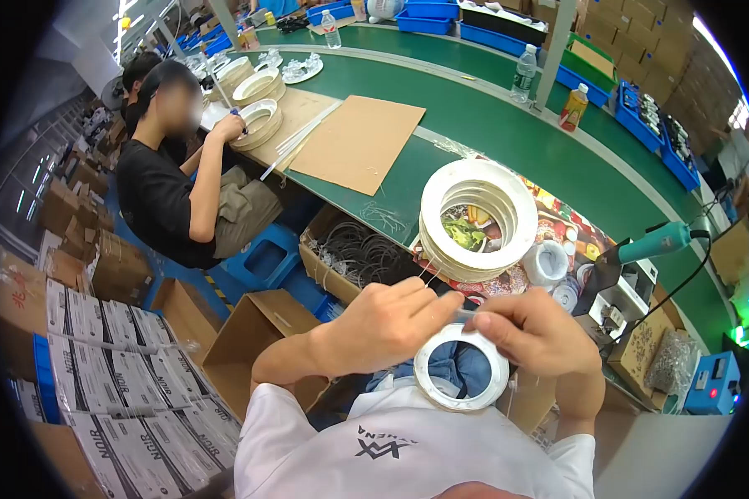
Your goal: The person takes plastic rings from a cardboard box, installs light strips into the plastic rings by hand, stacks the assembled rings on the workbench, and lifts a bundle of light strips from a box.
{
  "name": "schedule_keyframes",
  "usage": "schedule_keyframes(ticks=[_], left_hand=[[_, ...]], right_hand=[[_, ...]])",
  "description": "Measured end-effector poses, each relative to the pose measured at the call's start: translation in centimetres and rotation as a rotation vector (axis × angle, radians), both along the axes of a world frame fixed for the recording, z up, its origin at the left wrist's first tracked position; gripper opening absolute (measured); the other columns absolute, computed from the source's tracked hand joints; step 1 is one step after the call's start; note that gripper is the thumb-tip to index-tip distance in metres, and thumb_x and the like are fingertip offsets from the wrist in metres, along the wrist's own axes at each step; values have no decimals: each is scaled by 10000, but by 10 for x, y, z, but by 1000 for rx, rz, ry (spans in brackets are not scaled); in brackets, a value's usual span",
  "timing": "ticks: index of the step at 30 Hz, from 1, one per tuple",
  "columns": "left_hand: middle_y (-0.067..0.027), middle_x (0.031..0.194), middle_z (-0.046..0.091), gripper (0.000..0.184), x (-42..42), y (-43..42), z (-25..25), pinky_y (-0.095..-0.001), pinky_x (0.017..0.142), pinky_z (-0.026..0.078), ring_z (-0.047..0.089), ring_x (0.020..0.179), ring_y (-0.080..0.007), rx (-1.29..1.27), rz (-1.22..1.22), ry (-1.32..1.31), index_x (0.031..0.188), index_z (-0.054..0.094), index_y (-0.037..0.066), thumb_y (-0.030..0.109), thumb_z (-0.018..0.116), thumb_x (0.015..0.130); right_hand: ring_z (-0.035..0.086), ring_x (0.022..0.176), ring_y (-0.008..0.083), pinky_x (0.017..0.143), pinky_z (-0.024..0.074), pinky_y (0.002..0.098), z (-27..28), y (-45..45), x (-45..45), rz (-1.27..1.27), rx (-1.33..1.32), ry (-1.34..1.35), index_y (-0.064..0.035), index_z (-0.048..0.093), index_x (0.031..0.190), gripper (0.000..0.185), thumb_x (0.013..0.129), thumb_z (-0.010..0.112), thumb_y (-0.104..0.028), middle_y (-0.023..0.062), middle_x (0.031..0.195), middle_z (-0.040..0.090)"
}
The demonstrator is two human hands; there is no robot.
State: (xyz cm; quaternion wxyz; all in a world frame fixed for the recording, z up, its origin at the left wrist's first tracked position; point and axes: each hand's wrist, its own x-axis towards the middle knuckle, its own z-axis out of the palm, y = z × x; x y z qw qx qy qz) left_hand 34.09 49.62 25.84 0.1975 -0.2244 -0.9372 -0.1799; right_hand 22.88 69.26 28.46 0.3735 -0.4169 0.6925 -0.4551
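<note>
Work with a white ring, head view. A flat white ring with a broad round opening stood tilted in front of the worker's white short-sleeved shirt with black lettering, just below both hands. The right hand was closed about the ring's upper right edge, its thumb laid near the rim. The left hand was curled shut at the upper left of the ring, its fingertips largely hidden. A short translucent strip showed between the two hands; whether the left hand gripped it could not be told.

Beyond the hands, a tall stack of white rings with cream-coloured sides stood on a colourful food-patterned mat at the near edge of a long green workbench. Just to its right lay a whitish, translucent round roll, and further right a tool with a teal cylindrical handle and black cord. To the left, a flat brown cardboard sheet lay on the bench beside a bundle of thin white strips. Below the bench edge, an open cardboard box held tangled dark and pale strips.

At the far left, a seated co-worker in a black shirt held one hand at another stack of cream-coloured rings.
</note>
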Motion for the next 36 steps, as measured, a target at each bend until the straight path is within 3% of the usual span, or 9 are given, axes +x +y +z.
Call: schedule_keyframes(ticks=[3,5,10,14,17,22,29,31,36], left_hand=[[-110,701,595,394,-26,-14,-20,-303,483,446,571,577,-195,220,40,76,1144,578,-14,78,689,777],[-122,599,572,376,-40,-15,6,-257,496,422,537,526,-99,512,327,-285,1165,594,2,97,672,809],[-16,588,585,275,-114,-45,-30,-224,485,370,494,526,-54,835,239,-421,1058,661,-17,113,678,816],[-33,622,618,308,-164,-58,-62,-229,503,400,534,567,-67,833,306,-374,1055,643,-66,124,669,815],[-77,559,601,288,-194,-71,-81,-278,517,446,561,521,-111,717,458,-203,994,680,-28,164,678,779],[-253,774,639,214,-228,-75,-110,-385,721,529,651,722,-369,320,509,-243,823,715,0,123,628,671],[-246,755,643,203,-243,-70,-122,-371,719,529,654,710,-360,299,493,-221,818,712,-7,112,626,678],[-245,757,644,209,-240,-70,-121,-369,715,530,656,709,-357,331,487,-216,827,711,-6,116,627,680],[-238,760,648,228,-232,-68,-108,-365,707,531,662,707,-347,434,477,-283,851,709,-3,133,637,682]], right_hand=[[551,630,85,505,427,203,-19,15,-12,-264,-126,-282,32,486,1217,439,861,648,-166,57,749,604],[569,692,98,587,459,218,-34,26,-28,-330,-153,-317,56,473,1208,430,864,641,-140,79,800,613],[601,805,106,684,491,242,-88,41,-73,-541,-179,-195,19,572,976,201,894,599,-162,53,877,619],[613,715,112,585,497,245,-78,32,-91,-637,-126,-433,15,582,916,157,891,589,-140,56,809,615],[612,648,115,533,487,238,-100,32,-133,-590,-124,-299,37,596,936,180,883,589,-135,60,743,605],[560,521,107,454,442,238,-104,6,-160,-775,-102,-51,87,661,922,212,769,572,-31,88,687,634],[553,540,89,477,420,257,-138,1,-167,-878,-179,305,85,673,873,200,766,547,-27,84,640,630],[666,660,200,679,511,323,-133,5,-162,-815,5,352,12,687,939,240,759,550,-66,149,728,684],[666,663,223,674,506,332,-120,7,-148,-850,-23,359,19,687,934,236,767,541,-62,171,719,673]])
